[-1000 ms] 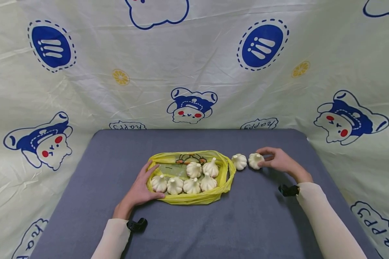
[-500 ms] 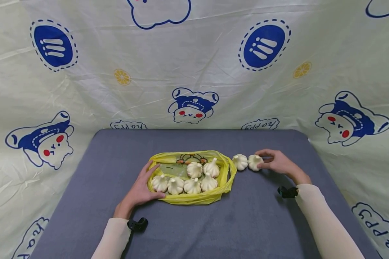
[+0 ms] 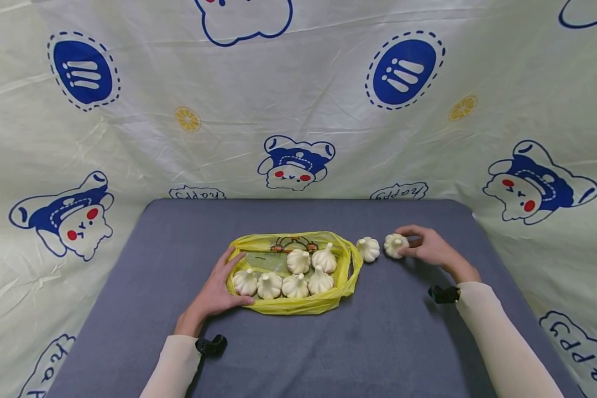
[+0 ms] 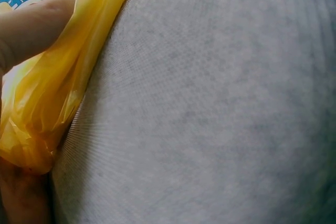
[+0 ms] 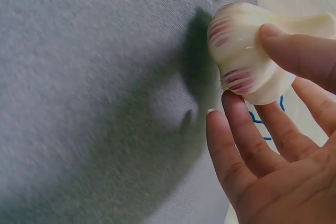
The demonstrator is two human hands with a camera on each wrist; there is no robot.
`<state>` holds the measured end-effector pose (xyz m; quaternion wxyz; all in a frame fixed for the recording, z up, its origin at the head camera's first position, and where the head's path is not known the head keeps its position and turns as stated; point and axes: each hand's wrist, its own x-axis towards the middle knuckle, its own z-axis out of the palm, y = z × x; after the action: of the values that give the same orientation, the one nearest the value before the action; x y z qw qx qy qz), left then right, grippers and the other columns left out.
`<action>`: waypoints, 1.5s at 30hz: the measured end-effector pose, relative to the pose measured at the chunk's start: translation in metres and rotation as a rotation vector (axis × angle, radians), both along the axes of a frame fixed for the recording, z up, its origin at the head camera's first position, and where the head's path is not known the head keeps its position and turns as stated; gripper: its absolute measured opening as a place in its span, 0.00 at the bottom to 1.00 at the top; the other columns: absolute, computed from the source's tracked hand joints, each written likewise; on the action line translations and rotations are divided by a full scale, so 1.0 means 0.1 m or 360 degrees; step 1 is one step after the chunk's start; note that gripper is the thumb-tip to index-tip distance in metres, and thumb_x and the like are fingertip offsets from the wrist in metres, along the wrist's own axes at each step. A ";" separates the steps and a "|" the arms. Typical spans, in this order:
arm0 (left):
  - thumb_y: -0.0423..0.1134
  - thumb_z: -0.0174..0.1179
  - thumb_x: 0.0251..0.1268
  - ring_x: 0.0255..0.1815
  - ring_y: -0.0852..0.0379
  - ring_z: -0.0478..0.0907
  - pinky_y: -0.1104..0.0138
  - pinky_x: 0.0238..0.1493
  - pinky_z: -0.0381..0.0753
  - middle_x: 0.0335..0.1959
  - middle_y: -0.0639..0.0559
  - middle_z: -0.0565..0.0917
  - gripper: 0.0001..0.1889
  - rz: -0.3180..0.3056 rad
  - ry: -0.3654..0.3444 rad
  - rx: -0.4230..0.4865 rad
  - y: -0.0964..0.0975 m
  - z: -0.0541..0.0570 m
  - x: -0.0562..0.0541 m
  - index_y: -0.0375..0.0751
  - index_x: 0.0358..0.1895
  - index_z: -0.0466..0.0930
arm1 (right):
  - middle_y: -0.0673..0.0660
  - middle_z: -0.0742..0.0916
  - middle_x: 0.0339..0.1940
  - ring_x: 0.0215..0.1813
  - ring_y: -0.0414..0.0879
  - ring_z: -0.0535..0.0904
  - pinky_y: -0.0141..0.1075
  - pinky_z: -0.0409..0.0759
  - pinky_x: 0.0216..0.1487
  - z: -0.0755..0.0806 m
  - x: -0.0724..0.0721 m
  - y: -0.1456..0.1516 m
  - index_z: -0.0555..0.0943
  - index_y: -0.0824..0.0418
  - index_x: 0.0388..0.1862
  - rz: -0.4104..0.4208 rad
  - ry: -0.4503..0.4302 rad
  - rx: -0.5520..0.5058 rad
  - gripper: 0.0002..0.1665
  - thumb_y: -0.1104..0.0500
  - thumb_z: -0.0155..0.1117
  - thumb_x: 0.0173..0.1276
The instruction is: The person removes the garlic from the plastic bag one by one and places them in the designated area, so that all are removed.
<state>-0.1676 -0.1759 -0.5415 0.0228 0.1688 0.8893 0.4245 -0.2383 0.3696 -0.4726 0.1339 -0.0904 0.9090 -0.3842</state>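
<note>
White garlic (image 3: 367, 250) stands between left hand (image 3: 216, 288) gripping a bag (image 3: 298, 306) and right hand (image 3: 431, 247) pinching another bulb (image 3: 393, 246).

1. Patterned sheet (image 3: 308, 94), lower right: slanted blue lettering (image 3: 576, 347), "appy" legible, apparently part of "happy".
2. Same sheet, lower left: similar lettering (image 3: 51, 367), "ha" legible, the rest running out of view.
3. Same sheet, behind the tabletop (image 3: 388, 342): two more blue word prints (image 3: 400, 191), partly hidden by the far edge, apparently "happy" again.
4. Same sheet, upper part: two blue badges (image 3: 404, 71), each with three white marks resembling exclamation marks.
5. Yellow bag (image 3: 298, 307): dark-and-orange print, too small to read.
</note>
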 end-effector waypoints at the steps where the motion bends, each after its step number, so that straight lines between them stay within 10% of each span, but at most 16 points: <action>1: 0.54 0.83 0.45 0.84 0.32 0.44 0.30 0.73 0.56 0.86 0.42 0.46 0.58 0.0001 0.0000 -0.0001 0.00 0.00 0.00 0.48 0.81 0.60 | 0.76 0.74 0.71 0.63 0.71 0.79 0.47 0.83 0.48 -0.01 0.00 -0.01 0.71 0.67 0.73 0.0011 0.0003 -0.0004 0.36 0.56 0.72 0.71; 23: 0.54 0.83 0.44 0.84 0.31 0.45 0.29 0.72 0.57 0.86 0.41 0.47 0.58 0.0007 -0.0001 -0.0006 0.01 0.01 0.01 0.47 0.81 0.60 | 0.75 0.72 0.74 0.69 0.73 0.74 0.63 0.77 0.63 -0.02 0.01 -0.01 0.65 0.66 0.78 0.0057 -0.0077 0.0025 0.46 0.48 0.72 0.70; 34: 0.54 0.83 0.44 0.84 0.31 0.45 0.29 0.72 0.57 0.85 0.41 0.47 0.59 0.0001 0.0015 -0.0012 0.00 0.00 0.00 0.47 0.81 0.60 | 0.72 0.67 0.79 0.78 0.73 0.62 0.70 0.65 0.70 0.24 -0.01 -0.02 0.55 0.59 0.84 -0.0052 -0.0097 0.0107 0.51 0.33 0.59 0.75; 45: 0.54 0.83 0.44 0.83 0.30 0.45 0.29 0.73 0.56 0.85 0.40 0.47 0.59 -0.0002 0.0022 -0.0008 0.01 0.01 0.00 0.46 0.81 0.60 | 0.69 0.64 0.81 0.81 0.70 0.57 0.69 0.61 0.72 0.55 -0.04 -0.37 0.54 0.55 0.85 0.0067 0.0066 -0.0002 0.49 0.39 0.64 0.74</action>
<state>-0.1674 -0.1748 -0.5406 0.0172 0.1723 0.8903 0.4211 -0.2420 0.3323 -0.4180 0.1231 -0.1174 0.9092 -0.3800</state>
